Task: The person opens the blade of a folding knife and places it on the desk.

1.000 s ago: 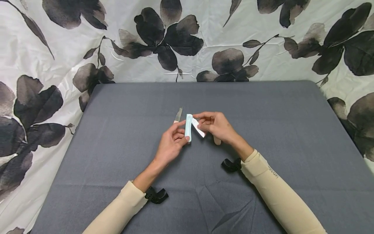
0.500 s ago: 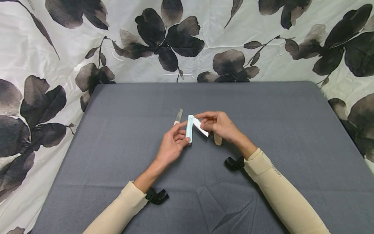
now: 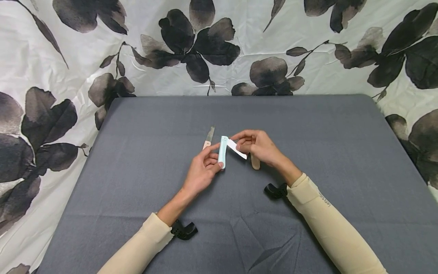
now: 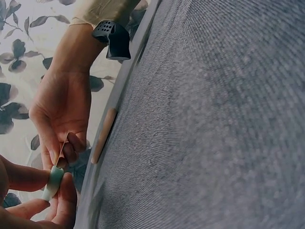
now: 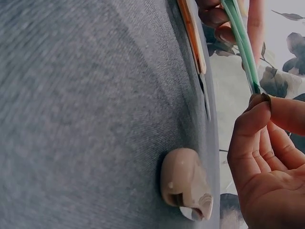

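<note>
In the head view my left hand [image 3: 200, 171] grips the mint-blue handle of a folding knife [image 3: 222, 153] between thumb and fingers, above the table. The white blade [image 3: 237, 149] stands out at an angle from the handle's top pivot. My right hand [image 3: 260, 147] pinches that blade. The right wrist view shows its thumb and forefinger [image 5: 259, 102] meeting at the mint-green knife [image 5: 242, 43]. Behind the left hand lies a second folding knife [image 3: 207, 144], pinkish handle, blade out. A tan-handled one [image 3: 255, 163] lies partly hidden below the right hand.
A grey cloth covers the table [image 3: 137, 125]. Its far edge meets a white sheet [image 3: 219, 82] with dark flowers. Black wrist devices hang at the left cuff [image 3: 184, 230] and right cuff [image 3: 275, 191].
The white blade has swung farther out from the mint handle, its tip moving right. My right hand has shifted slightly right with it; the left hand and handle have shifted slightly right.
</note>
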The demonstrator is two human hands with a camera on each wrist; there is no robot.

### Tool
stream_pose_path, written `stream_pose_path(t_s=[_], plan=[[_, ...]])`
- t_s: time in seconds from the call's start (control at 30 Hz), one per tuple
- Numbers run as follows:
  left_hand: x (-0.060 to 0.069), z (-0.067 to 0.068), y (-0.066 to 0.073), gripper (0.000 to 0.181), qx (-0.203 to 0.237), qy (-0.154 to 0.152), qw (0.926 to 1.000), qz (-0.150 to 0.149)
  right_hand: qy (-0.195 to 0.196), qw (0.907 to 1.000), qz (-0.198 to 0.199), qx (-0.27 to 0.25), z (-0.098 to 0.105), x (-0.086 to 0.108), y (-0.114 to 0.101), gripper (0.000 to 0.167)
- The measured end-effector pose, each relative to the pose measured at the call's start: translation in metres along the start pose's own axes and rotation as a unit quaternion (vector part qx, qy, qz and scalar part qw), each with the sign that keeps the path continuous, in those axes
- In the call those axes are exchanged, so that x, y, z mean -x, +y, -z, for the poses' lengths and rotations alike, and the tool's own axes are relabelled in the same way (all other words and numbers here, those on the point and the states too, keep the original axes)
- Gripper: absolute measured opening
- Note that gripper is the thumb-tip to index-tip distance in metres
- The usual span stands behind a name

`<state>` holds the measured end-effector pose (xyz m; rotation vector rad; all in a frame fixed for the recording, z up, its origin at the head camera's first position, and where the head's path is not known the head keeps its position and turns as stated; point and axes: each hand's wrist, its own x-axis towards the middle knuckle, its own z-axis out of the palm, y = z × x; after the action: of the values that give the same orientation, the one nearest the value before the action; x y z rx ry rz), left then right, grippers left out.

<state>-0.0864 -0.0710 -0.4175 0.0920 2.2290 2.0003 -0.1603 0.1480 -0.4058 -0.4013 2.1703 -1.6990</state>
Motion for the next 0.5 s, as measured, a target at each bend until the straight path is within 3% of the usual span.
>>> stream_pose_path(t_s=[0.5], plan=[[0.0027,-0.0006,-0.0032,0.059,-0.019,0.001,0.9998,0.001,0.010,0.9996,0.002,0.026,0.0025,0.0002,0.0007,0.034]])
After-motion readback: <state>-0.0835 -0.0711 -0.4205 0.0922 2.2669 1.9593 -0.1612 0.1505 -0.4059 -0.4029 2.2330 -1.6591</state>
